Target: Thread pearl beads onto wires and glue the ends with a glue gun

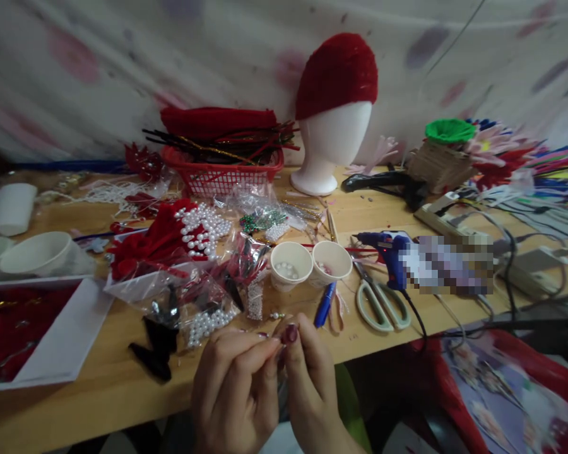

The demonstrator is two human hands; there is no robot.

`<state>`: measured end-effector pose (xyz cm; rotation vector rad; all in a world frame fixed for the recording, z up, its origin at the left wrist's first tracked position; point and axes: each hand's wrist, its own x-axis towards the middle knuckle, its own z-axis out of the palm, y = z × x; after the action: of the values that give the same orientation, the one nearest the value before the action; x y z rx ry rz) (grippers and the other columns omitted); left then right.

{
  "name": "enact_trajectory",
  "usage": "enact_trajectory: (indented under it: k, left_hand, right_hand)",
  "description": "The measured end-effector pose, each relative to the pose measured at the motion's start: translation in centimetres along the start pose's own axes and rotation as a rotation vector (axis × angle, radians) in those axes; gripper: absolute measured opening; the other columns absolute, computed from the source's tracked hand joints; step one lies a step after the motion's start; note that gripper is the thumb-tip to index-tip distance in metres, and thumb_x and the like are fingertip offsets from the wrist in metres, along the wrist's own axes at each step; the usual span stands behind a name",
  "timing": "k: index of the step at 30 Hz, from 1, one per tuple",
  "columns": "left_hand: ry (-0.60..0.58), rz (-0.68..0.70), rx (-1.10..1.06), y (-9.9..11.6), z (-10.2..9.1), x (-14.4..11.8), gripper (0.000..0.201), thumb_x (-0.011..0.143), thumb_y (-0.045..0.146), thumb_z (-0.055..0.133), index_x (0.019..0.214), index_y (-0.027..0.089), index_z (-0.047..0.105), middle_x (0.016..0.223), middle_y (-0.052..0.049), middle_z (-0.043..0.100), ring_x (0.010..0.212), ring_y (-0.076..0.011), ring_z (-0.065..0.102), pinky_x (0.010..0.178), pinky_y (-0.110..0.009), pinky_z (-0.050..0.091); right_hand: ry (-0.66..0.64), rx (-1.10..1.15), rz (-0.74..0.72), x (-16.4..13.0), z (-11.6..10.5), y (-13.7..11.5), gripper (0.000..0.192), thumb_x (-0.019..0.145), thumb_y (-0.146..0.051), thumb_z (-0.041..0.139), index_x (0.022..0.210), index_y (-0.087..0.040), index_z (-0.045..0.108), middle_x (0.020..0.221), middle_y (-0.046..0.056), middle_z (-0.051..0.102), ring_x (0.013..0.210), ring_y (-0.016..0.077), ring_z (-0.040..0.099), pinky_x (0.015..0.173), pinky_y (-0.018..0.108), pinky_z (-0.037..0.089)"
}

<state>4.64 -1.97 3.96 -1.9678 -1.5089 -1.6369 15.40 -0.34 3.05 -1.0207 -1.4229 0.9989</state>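
Observation:
My left hand [236,378] and my right hand [311,378] meet at the table's front edge, fingertips together in a pinch. Whatever lies between the fingers is too small and hidden to name. Just beyond them are a few small beads [277,315] on the wood. Two white paper cups [291,265] stand behind, the left one with white pearls in it. A blue pen [325,304] and scissors with pale green handles [381,306] lie right of my right hand. Left of my left hand are a bag of white pearls [211,326] and black fuzzy pieces [158,347].
A blue glue gun [390,252] with its cord lies at the right, near power strips [454,227]. Behind stand a red basket [231,176] of pipe cleaners and a white foam head [334,135] with a red cap. White boxes [71,340] with red material sit left.

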Motion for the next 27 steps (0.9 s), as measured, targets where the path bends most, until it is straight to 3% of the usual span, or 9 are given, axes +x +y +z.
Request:
enact_trajectory:
  k: [3,6,8,11,15,19,22,27]
  left_hand:
    - [-0.030,0.064,0.034,-0.7,0.1,0.2,0.023,0.089,0.002,0.066,0.103,0.020,0.068,0.094,-0.005,0.068,0.086,-0.0180,0.066,0.086,-0.027,0.054]
    - [-0.149,0.104,0.019,-1.6,-0.1,-0.1,0.025,0.092,0.004,0.061,0.112,0.019,0.064,0.114,-0.010,0.065,0.101,-0.0195,0.065,0.090,-0.026,0.053]
    - [-0.227,0.078,-0.060,-1.8,-0.2,-0.2,0.024,0.095,0.005,0.058,0.114,0.020,0.061,0.112,-0.009,0.063,0.099,-0.0187,0.065,0.089,-0.025,0.053]
    - [-0.284,-0.122,-0.258,-0.8,0.0,0.0,0.019,0.101,0.008,0.050,0.105,0.025,0.057,0.094,-0.002,0.062,0.083,-0.0166,0.063,0.078,-0.024,0.052]
    - [-0.203,-0.487,-0.438,1.9,0.7,0.4,0.023,0.110,0.023,0.042,0.089,0.027,0.053,0.083,0.001,0.054,0.072,-0.0171,0.053,0.067,-0.026,0.045]
    - [-0.128,-0.615,-0.497,3.2,0.9,0.3,0.027,0.110,0.034,0.046,0.086,0.026,0.055,0.084,0.000,0.054,0.073,-0.0185,0.052,0.067,-0.028,0.044]
    - [-0.138,-0.605,-0.516,2.1,0.8,0.0,0.025,0.109,0.033,0.046,0.087,0.027,0.057,0.084,0.000,0.054,0.072,-0.0175,0.053,0.065,-0.026,0.045]
    - [-0.221,-0.434,-0.512,-0.2,0.3,-0.2,0.020,0.107,0.027,0.049,0.091,0.026,0.061,0.082,0.000,0.058,0.072,-0.0169,0.057,0.065,-0.023,0.048]
  right_hand:
    - [-0.046,0.005,-0.025,0.6,-0.4,-0.3,0.038,0.114,-0.045,0.040,0.082,-0.025,0.047,0.069,-0.003,0.048,0.062,0.0148,0.046,0.056,0.027,0.041]
    - [-0.069,-0.063,-0.069,0.7,-0.9,-0.7,0.037,0.114,-0.043,0.037,0.083,-0.026,0.046,0.070,-0.003,0.049,0.061,0.0158,0.048,0.057,0.028,0.042]
    - [-0.069,-0.126,-0.126,0.6,-1.2,-0.8,0.034,0.114,-0.040,0.036,0.084,-0.027,0.046,0.072,-0.002,0.050,0.063,0.0166,0.049,0.060,0.030,0.043]
    - [-0.114,-0.170,-0.149,0.5,-1.8,-0.7,0.029,0.114,-0.037,0.037,0.089,-0.026,0.048,0.078,-0.001,0.055,0.070,0.0172,0.052,0.067,0.030,0.045]
    - [-0.272,-0.100,-0.034,0.8,-2.5,-0.9,0.031,0.113,-0.037,0.039,0.085,-0.025,0.046,0.077,-0.003,0.051,0.069,0.0149,0.049,0.065,0.028,0.042]
    - [-0.333,-0.011,0.031,1.1,-2.8,-1.4,0.031,0.111,-0.039,0.043,0.085,-0.024,0.047,0.076,-0.003,0.050,0.068,0.0139,0.046,0.064,0.027,0.041]
    - [-0.343,0.004,0.045,1.2,-2.8,-1.5,0.028,0.110,-0.040,0.044,0.088,-0.024,0.049,0.079,-0.002,0.053,0.069,0.0142,0.048,0.064,0.027,0.043]
    - [-0.313,-0.096,-0.008,1.4,-2.7,-1.4,0.028,0.110,-0.039,0.044,0.087,-0.023,0.051,0.077,-0.001,0.057,0.068,0.0145,0.051,0.064,0.027,0.044]
